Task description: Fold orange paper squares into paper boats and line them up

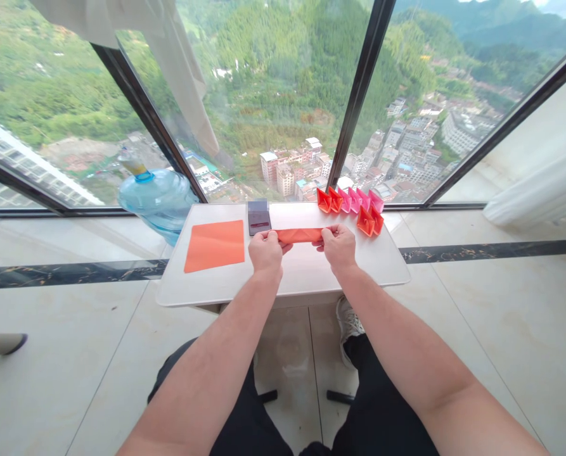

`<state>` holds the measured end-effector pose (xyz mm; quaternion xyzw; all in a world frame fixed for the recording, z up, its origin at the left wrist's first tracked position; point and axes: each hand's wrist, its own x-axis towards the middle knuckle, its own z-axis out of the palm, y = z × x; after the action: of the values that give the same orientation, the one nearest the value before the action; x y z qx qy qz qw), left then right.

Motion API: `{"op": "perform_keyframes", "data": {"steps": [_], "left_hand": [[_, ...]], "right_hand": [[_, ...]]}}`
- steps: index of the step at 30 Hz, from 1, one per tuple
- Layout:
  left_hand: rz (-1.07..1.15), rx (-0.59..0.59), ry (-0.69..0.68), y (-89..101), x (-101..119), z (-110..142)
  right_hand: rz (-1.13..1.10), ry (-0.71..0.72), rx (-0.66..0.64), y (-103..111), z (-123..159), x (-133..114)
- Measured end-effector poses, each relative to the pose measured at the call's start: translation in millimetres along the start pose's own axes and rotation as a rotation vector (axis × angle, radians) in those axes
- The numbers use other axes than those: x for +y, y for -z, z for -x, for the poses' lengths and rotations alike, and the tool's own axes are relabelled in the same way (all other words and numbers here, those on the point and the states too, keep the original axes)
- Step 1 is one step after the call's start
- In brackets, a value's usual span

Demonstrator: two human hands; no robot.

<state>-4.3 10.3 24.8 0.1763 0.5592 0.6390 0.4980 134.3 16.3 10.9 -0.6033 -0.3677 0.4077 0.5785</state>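
A folded strip of orange paper (300, 235) is stretched level between my two hands, above the middle of the white table. My left hand (266, 250) pinches its left end, thumb on top. At the other end, my right hand (338, 244) grips it the same way. Faint diagonal creases cross the strip. Left of my hands lies a flat orange paper sheet (215, 246). A dark phone (258, 219) rests just beyond my left hand. Folded red-orange paper pieces (370, 221) stand right of my right hand, with several pink folded pieces (353, 200) behind them.
The small white table (235, 285) has rounded corners and stands by tall windows. A large blue water bottle (158, 201) is on the floor behind its left edge. My legs and a shoe (349, 326) are below the front edge. A curtain (544, 183) hangs at right.
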Motion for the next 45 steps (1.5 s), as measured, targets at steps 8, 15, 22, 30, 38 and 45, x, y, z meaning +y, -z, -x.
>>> {"op": "perform_keyframes", "data": {"steps": [8, 15, 22, 30, 38, 45], "left_hand": [[-0.068, -0.148, -0.074, 8.3, -0.2, 6.3], [-0.411, -0.574, 0.065, 29.1, 19.9, -6.5], [-0.591, -0.743, 0.000, 34.3, 37.7, -10.6], [-0.498, -0.660, 0.027, 31.7, 37.5, -4.8], [-0.599, -0.772, -0.049, 30.2, 34.8, -5.0], [-0.731, -0.771, -0.080, 29.4, 31.9, -4.9]], "right_hand": [[0.113, 0.150, -0.026, 16.6, -10.0, 0.0], [0.209, 0.292, -0.352, 26.3, -6.3, -12.0], [0.286, 0.361, -0.447, 25.9, -2.3, -9.7], [0.135, 0.302, -0.434, 23.9, -2.3, -11.0], [-0.078, 0.095, -0.404, 17.1, 2.0, -14.4], [0.106, 0.097, -0.297, 20.5, -3.5, -14.0]]}}
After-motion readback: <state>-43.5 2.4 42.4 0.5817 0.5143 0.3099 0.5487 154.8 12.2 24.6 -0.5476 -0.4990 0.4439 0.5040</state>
